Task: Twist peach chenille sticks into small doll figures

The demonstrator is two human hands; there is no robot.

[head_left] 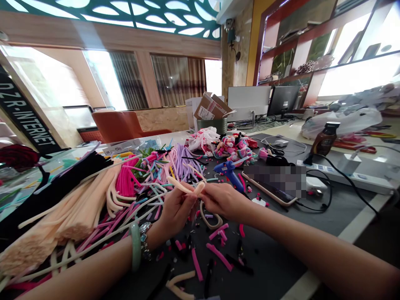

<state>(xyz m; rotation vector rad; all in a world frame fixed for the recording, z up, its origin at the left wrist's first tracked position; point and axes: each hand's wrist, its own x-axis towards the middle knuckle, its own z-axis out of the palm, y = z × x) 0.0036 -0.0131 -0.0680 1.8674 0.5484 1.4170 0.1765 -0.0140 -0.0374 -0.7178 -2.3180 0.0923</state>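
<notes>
My left hand (178,208), with a green bangle and a beaded bracelet at its wrist, pinches a cream pipe cleaner (179,185). My right hand (223,201) grips the same piece from the other side, fingertips almost touching the left ones. The stem is bent, its short end (200,188) sticking up between the hands. Just below the right fingers is a tan loop (215,226); whether it joins the held piece is hidden. Cut pink pipe cleaner pieces (219,257) lie scattered on the dark table under the hands.
Bundles of peach pipe cleaners (78,212) and purple pipe cleaners (187,162) cover the left and middle. A blue glue gun (229,171), a phone (270,187), a power strip (353,177) with cables and a brown bottle (325,139) stand or lie to the right.
</notes>
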